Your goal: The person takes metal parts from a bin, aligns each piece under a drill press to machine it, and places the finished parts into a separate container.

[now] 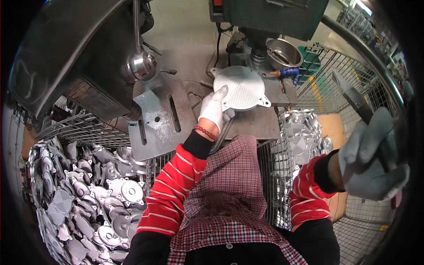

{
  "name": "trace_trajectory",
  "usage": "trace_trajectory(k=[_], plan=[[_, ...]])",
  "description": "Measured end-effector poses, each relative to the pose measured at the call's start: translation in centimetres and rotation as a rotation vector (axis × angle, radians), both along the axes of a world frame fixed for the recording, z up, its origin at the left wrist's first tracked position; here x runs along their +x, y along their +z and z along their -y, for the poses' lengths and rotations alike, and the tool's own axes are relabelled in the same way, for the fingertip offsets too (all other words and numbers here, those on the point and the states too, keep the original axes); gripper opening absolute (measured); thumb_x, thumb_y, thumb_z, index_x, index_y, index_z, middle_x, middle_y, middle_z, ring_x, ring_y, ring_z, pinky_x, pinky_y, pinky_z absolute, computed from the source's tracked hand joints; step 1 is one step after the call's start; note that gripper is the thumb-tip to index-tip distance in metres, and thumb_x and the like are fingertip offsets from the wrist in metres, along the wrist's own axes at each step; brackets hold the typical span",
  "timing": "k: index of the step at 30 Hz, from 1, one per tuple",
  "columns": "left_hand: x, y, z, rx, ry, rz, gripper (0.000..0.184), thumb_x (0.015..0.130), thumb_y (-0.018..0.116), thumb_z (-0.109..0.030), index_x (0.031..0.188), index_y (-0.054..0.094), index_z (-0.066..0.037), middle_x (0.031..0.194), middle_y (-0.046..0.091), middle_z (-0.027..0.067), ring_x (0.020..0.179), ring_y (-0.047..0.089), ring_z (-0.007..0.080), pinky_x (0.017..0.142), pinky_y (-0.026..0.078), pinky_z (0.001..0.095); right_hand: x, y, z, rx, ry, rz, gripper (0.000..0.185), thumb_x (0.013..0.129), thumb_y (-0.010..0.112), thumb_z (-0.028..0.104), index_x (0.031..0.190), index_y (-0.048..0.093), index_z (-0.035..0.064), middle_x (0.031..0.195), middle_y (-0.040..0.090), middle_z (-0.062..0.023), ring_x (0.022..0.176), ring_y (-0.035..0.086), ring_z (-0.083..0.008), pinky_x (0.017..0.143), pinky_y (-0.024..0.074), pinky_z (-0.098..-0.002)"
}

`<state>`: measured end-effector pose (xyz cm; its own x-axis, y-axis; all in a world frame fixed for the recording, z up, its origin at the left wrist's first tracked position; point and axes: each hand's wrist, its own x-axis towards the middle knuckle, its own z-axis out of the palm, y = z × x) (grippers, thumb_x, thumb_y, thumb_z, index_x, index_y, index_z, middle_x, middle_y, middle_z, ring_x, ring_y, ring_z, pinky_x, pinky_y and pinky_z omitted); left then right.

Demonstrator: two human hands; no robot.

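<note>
My left hand (pixel 213 108), in a white glove with a red bead bracelet at the wrist, grips the near left edge of a round metal disc (pixel 240 88), thumb on top. The disc has ribbed sectors and small eared lugs, and lies beneath the drill press head (pixel 258 48). Off to the right, my right hand (pixel 373 157), in a grey-white glove, is closed round a tool (pixel 357 102) with a dark shaft and a flat, pale pointed end. The tool points up and to the left, away from the disc.
A wire cage (pixel 88 128) full of metal discs (pixel 132 191) stands at the left. More discs (pixel 302 132) lie in a cage at the right. A slotted plate (pixel 163 119), a steel bowl (pixel 285 53) and a blue hose (pixel 289 73) are by the press.
</note>
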<state>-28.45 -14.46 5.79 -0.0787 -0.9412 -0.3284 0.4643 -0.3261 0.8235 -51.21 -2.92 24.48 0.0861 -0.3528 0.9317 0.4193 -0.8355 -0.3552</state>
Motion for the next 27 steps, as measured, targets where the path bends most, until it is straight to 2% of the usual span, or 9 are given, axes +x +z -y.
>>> trace_trajectory(k=[4,7,10,12,15,20,24,26,27], plan=[[0.1,-0.2,0.2,0.022,0.015,-0.022,0.028,0.09,0.058,-0.035,0.095,0.061,-0.008,0.069,0.062,0.0046,0.042,0.053,0.0151,0.037,0.036,0.0248,-1.6,2.3,0.3,0.076,0.038,-0.295,0.04,0.093,0.048,0.026,0.117,0.051,-0.0063,0.104,0.057,-0.0109,0.075,0.046,-0.0144,0.055,0.0466,-0.0228],[0.0,0.1,0.4,-0.019,-0.01,-0.037,0.029,0.092,0.054,-0.031,0.101,0.056,-0.003,0.071,0.064,0.0081,0.041,0.052,0.0139,0.033,0.035,0.0234,-0.9,2.3,0.5,0.355,-0.868,0.591,0.036,0.094,0.045,0.024,0.116,0.053,-0.0035,0.093,0.057,-0.0082,0.077,0.048,-0.0142,0.058,0.0469,-0.0227],[0.3,-0.1,0.0,-0.01,0.03,-0.041,0.029,0.093,0.053,-0.03,0.101,0.056,-0.002,0.071,0.064,0.0084,0.04,0.053,0.0135,0.032,0.035,0.023,-5.7,0.3,5.7,0.182,0.048,-0.045,0.037,0.092,0.052,0.03,0.117,0.057,0.0029,0.111,0.057,-0.0104,0.072,0.05,-0.0125,0.049,0.0442,-0.0202],[0.7,-0.1,0.3,0.001,-0.031,-0.054,0.028,0.092,0.057,-0.034,0.097,0.059,-0.006,0.069,0.063,0.005,0.042,0.054,0.0147,0.035,0.037,0.024,0.2,-4.4,6.9,0.547,-0.342,0.269,0.033,0.091,0.053,0.031,0.113,0.059,0.0061,0.102,0.06,-0.0068,0.064,0.046,-0.008,0.045,0.0371,-0.0181],[1.1,-0.2,0.4,-0.011,-0.049,-0.042,0.029,0.091,0.057,-0.035,0.098,0.058,-0.006,0.07,0.063,0.0052,0.043,0.055,0.0145,0.036,0.038,0.0239,3.5,-10.2,13.0,0.979,-0.232,0.532,0.028,0.092,0.053,0.03,0.105,0.061,0.0078,0.087,0.061,-0.0023,0.055,0.041,-0.0041,0.043,0.0296,-0.0172],[1.2,0.4,0.0,0.006,-0.037,0.007,0.03,0.091,0.057,-0.035,0.101,0.059,-0.007,0.072,0.063,0.0042,0.043,0.053,0.0126,0.037,0.039,0.0234,4.7,-13.1,16.6,1.059,-0.199,0.659,0.022,0.09,0.055,0.028,0.096,0.061,0.0085,0.076,0.055,0.0,0.059,0.047,-0.0078,0.048,0.0353,-0.0235],[1.5,0.8,-2.7,0.02,-0.032,-0.042,0.031,0.092,0.057,-0.034,0.105,0.059,-0.006,0.083,0.065,0.004,0.06,0.058,0.0064,0.045,0.044,0.0207,-1.4,-12.7,8.4,0.837,-0.781,0.477,0.027,0.091,0.055,0.034,0.099,0.063,0.0088,0.077,0.056,-0.0005,0.057,0.049,-0.0062,0.043,0.0312,-0.0195],[1.2,-0.7,-4.0,-0.061,-0.185,-0.291,0.03,0.093,0.055,-0.03,0.107,0.059,-0.004,0.085,0.065,0.0042,0.069,0.06,0.0066,0.049,0.047,0.0209,-4.5,-15.6,3.6,1.04,-0.92,-0.078,0.032,0.089,0.059,0.036,0.106,0.06,0.009,0.08,0.057,-0.001,0.051,0.045,-0.0054,0.041,0.0318,-0.019],[-1.0,-0.2,-4.8,-0.117,-0.135,-0.284,0.03,0.093,0.054,-0.029,0.107,0.059,-0.003,0.085,0.065,0.0051,0.07,0.062,0.0088,0.053,0.049,0.0227,-3.2,-17.1,2.3,1.16,-0.763,0.002,0.035,0.088,0.062,0.036,0.109,0.058,0.0085,0.081,0.058,-0.0007,0.05,0.045,-0.0052,0.04,0.0322,-0.0195]])
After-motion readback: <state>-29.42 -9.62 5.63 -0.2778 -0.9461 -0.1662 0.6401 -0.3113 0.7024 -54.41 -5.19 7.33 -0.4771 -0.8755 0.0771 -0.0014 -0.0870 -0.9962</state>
